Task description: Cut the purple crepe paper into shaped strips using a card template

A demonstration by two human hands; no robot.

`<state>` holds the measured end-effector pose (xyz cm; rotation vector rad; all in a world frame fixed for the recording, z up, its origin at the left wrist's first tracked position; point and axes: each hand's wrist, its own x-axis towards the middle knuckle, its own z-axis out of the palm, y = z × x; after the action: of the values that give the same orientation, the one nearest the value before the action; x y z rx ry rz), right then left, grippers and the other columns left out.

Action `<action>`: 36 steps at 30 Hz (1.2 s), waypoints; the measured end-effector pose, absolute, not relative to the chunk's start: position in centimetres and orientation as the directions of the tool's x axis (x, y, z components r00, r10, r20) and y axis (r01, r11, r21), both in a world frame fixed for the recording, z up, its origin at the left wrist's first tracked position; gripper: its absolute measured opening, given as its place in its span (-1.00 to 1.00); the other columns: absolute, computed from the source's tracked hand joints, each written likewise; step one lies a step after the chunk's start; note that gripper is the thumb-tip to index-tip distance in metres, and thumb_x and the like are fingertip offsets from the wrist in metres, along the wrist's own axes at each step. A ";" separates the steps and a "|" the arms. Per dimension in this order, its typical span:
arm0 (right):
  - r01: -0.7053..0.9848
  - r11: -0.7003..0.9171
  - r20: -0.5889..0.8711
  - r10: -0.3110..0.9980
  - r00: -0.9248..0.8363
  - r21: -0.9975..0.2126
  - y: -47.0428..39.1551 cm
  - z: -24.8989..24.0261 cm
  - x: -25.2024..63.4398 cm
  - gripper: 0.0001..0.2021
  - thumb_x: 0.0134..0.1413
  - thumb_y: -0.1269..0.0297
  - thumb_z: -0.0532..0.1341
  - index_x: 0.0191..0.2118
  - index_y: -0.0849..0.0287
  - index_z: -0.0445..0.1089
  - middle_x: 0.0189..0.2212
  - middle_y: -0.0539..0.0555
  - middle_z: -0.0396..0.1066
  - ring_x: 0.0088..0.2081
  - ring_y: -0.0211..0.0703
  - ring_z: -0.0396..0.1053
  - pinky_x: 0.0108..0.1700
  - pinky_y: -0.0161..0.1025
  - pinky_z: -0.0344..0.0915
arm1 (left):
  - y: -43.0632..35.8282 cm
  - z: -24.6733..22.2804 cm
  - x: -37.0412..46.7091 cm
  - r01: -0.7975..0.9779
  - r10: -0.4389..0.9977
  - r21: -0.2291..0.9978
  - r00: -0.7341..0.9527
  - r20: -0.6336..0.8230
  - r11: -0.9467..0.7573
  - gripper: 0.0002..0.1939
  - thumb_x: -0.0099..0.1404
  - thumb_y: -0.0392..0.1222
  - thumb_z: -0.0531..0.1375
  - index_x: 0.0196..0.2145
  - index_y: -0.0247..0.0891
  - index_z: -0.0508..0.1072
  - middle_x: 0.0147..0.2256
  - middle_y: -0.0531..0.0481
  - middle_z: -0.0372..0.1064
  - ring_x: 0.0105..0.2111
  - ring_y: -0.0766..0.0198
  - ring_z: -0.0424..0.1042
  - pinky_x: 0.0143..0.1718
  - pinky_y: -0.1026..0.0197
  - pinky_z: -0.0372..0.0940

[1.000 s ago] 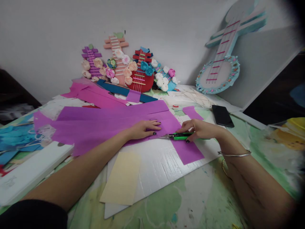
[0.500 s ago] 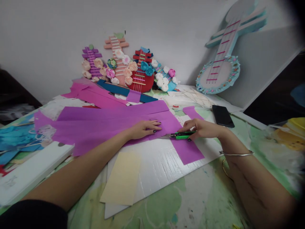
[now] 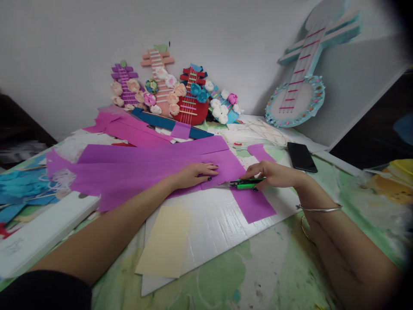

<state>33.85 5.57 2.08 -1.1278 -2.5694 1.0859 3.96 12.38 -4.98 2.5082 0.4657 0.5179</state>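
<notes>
My left hand (image 3: 195, 175) lies flat with fingers stretched out on a large purple sheet (image 3: 142, 168) of paper or thin cloth; I cannot tell which. In my right hand (image 3: 269, 174) is a green and black utility knife (image 3: 245, 184), gripped between thumb and fingers. Its blade points left and lies along the lower edge of the purple sheet, just right of my left fingertips. Beneath the knife, a purple strip (image 3: 254, 209) extends toward me over a white board (image 3: 206, 228). A pale yellow piece of paper (image 3: 164, 241) rests on the board's left part.
Several decorated toy lutes (image 3: 190, 97) lean on the wall, and a larger pale blue one (image 3: 297, 82) stands at right. A black phone (image 3: 302, 156) lies beyond my right hand. At left are a long white box (image 3: 48, 232) and blue scraps (image 3: 26, 185).
The knife and my right hand have shifted very slightly to the left along the sheet's edge. My left hand stays in place.
</notes>
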 end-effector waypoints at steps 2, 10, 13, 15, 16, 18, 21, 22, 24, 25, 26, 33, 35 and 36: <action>0.590 0.447 -0.166 0.685 -0.709 -0.673 5.5 2.3 34.0 -0.57 -0.14 0.43 0.26 -0.05 0.15 0.51 -0.16 0.04 0.53 -0.18 -0.11 0.40 -0.13 -0.22 0.30 | 12.3 -4.9 3.9 0.220 0.422 0.557 0.867 0.264 -0.801 -0.63 0.37 -0.26 0.09 0.10 -0.10 0.39 0.18 -0.03 0.24 0.24 0.22 0.12 0.25 0.01 0.00; 0.619 0.412 -0.200 0.702 -0.683 -0.669 5.3 2.5 34.7 -0.55 -0.15 0.40 0.27 -0.02 0.16 0.50 -0.17 0.05 0.53 -0.18 -0.09 0.41 -0.15 -0.22 0.30 | 12.1 -4.8 4.1 0.231 0.424 0.542 0.867 0.263 -0.808 -0.64 0.37 -0.26 0.08 0.10 -0.20 0.39 0.17 -0.10 0.25 0.24 0.20 0.12 0.26 0.02 -0.01; 0.618 0.405 -0.200 0.705 -0.681 -0.673 5.3 2.5 34.6 -0.56 -0.14 0.38 0.27 -0.03 0.16 0.50 -0.17 0.05 0.53 -0.18 -0.09 0.41 -0.13 -0.21 0.30 | 12.1 -4.8 4.1 0.235 0.428 0.543 0.865 0.261 -0.806 -0.64 0.37 -0.28 0.08 0.10 -0.22 0.39 0.17 -0.11 0.25 0.24 0.21 0.12 0.26 0.01 -0.02; 0.617 0.404 -0.198 0.706 -0.680 -0.675 5.4 2.4 34.4 -0.57 -0.14 0.38 0.27 -0.04 0.16 0.50 -0.18 0.05 0.54 -0.19 -0.09 0.41 -0.14 -0.21 0.30 | 12.1 -4.8 4.0 0.234 0.428 0.546 0.866 0.260 -0.805 -0.64 0.37 -0.28 0.08 0.10 -0.19 0.39 0.17 -0.09 0.25 0.24 0.22 0.12 0.26 0.00 -0.02; 0.617 0.406 -0.194 0.708 -0.678 -0.674 5.4 2.3 34.4 -0.56 -0.14 0.38 0.26 -0.03 0.15 0.50 -0.18 0.05 0.54 -0.19 -0.09 0.41 -0.14 -0.21 0.30 | 12.1 -4.8 4.0 0.233 0.427 0.548 0.866 0.259 -0.804 -0.64 0.37 -0.29 0.07 0.10 -0.17 0.39 0.17 -0.08 0.25 0.24 0.22 0.12 0.26 0.00 -0.02; 0.614 0.415 -0.182 0.710 -0.680 -0.671 5.5 2.2 34.2 -0.55 -0.15 0.41 0.26 -0.02 0.15 0.50 -0.17 0.05 0.53 -0.18 -0.09 0.41 -0.13 -0.21 0.30 | 12.2 -4.8 4.0 0.228 0.425 0.552 0.867 0.259 -0.802 -0.63 0.37 -0.31 0.06 0.10 -0.14 0.39 0.17 -0.06 0.25 0.24 0.23 0.12 0.26 0.00 -0.01; 0.597 0.436 -0.155 0.706 -0.691 -0.673 5.6 1.8 33.8 -0.54 -0.15 0.43 0.26 -0.02 0.14 0.49 -0.16 0.06 0.53 -0.17 -0.09 0.41 -0.10 -0.20 0.30 | 12.2 -4.8 4.0 0.225 0.424 0.556 0.867 0.260 -0.800 -0.63 0.37 -0.31 0.06 0.10 -0.13 0.39 0.17 -0.05 0.25 0.24 0.23 0.12 0.25 0.00 -0.01; 0.592 0.442 -0.148 0.705 -0.694 -0.674 5.6 1.7 33.7 -0.55 -0.15 0.42 0.26 -0.02 0.14 0.49 -0.16 0.06 0.53 -0.17 -0.09 0.41 -0.09 -0.19 0.29 | 12.2 -4.8 4.1 0.225 0.425 0.557 0.866 0.261 -0.800 -0.63 0.37 -0.30 0.06 0.10 -0.13 0.39 0.17 -0.05 0.25 0.24 0.22 0.12 0.25 -0.01 -0.01; 0.590 0.449 -0.140 0.705 -0.695 -0.671 5.6 1.6 33.3 -0.56 -0.14 0.41 0.27 -0.03 0.14 0.50 -0.16 0.05 0.53 -0.18 -0.10 0.41 -0.08 -0.19 0.29 | 12.3 -4.8 4.1 0.225 0.427 0.557 0.865 0.264 -0.800 -0.64 0.37 -0.29 0.07 0.09 -0.11 0.40 0.17 -0.05 0.25 0.24 0.21 0.12 0.25 -0.02 -0.01; 0.591 0.452 -0.139 0.704 -0.696 -0.668 5.6 1.6 33.2 -0.57 -0.14 0.41 0.27 -0.04 0.13 0.50 -0.17 0.04 0.53 -0.18 -0.11 0.41 -0.09 -0.20 0.29 | 12.3 -4.9 4.1 0.225 0.427 0.556 0.865 0.265 -0.800 -0.64 0.37 -0.29 0.07 0.09 -0.11 0.40 0.17 -0.05 0.25 0.24 0.21 0.12 0.25 -0.02 0.00; 0.591 0.454 -0.142 0.700 -0.699 -0.667 5.6 1.7 33.1 -0.57 -0.13 0.41 0.27 -0.04 0.13 0.50 -0.18 0.03 0.53 -0.19 -0.12 0.41 -0.11 -0.21 0.30 | 12.3 -4.9 4.1 0.224 0.426 0.555 0.865 0.266 -0.801 -0.64 0.37 -0.29 0.07 0.09 -0.11 0.40 0.17 -0.05 0.25 0.23 0.21 0.13 0.25 -0.02 0.00; 0.574 0.454 -0.166 0.667 -0.726 -0.682 5.3 2.3 33.4 -0.57 -0.12 0.43 0.26 -0.03 0.14 0.50 -0.18 0.03 0.53 -0.19 -0.13 0.39 -0.14 -0.24 0.29 | 12.3 -4.9 4.0 0.221 0.420 0.549 0.867 0.269 -0.806 -0.63 0.36 -0.30 0.08 0.09 -0.12 0.40 0.17 -0.06 0.25 0.24 0.22 0.12 0.25 0.00 0.00; 0.582 0.439 -0.181 0.671 -0.719 -0.684 5.3 2.5 33.6 -0.58 -0.12 0.41 0.26 -0.04 0.15 0.50 -0.19 0.03 0.53 -0.21 -0.13 0.39 -0.17 -0.25 0.30 | 12.3 -4.9 4.0 0.217 0.416 0.548 0.868 0.270 -0.808 -0.63 0.36 -0.30 0.08 0.09 -0.12 0.40 0.16 -0.06 0.26 0.24 0.21 0.12 0.25 -0.01 0.00; 0.588 0.429 -0.189 0.675 -0.713 -0.686 5.2 2.5 33.7 -0.58 -0.12 0.39 0.26 -0.04 0.15 0.51 -0.20 0.03 0.53 -0.22 -0.13 0.39 -0.19 -0.25 0.31 | 12.3 -4.9 4.1 0.215 0.415 0.548 0.869 0.271 -0.809 -0.63 0.36 -0.30 0.08 0.09 -0.12 0.40 0.16 -0.06 0.26 0.24 0.21 0.12 0.25 -0.01 0.00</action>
<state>33.74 5.24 2.49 -1.1353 -2.5573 1.1552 4.05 12.30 -4.91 2.5234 0.4578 0.5219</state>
